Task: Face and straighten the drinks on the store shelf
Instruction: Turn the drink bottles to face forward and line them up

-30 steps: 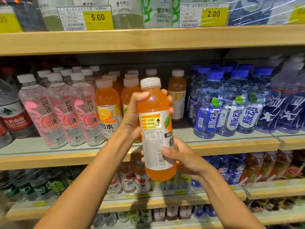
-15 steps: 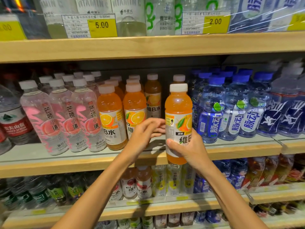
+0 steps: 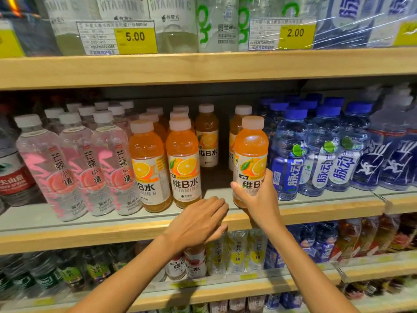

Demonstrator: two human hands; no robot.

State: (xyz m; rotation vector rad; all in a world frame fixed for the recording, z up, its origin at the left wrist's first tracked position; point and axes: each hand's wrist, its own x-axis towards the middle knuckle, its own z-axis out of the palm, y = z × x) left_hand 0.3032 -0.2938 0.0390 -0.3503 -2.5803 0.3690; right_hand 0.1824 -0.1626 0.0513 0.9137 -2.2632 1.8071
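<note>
Shelf edge (image 3: 90, 236): orange bottle (image 3: 251, 154) is being seated, gripped by right hand (image 3: 259, 199); left hand (image 3: 198, 222) relaxed, empty. Row alignment is judged next.

The drink bottle (image 3: 251, 143) in the right hand (image 3: 257, 199) is orange, with a pale cap and a white label printed with orange slices. Left of that hand, clear bottles (image 3: 67, 168) carry pink zigzags. Right of it, blue-capped bottles (image 3: 291, 154) wear blue-and-white labels.

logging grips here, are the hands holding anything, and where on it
The right hand grips the orange bottle around its lower label; the left hand holds nothing.
</note>
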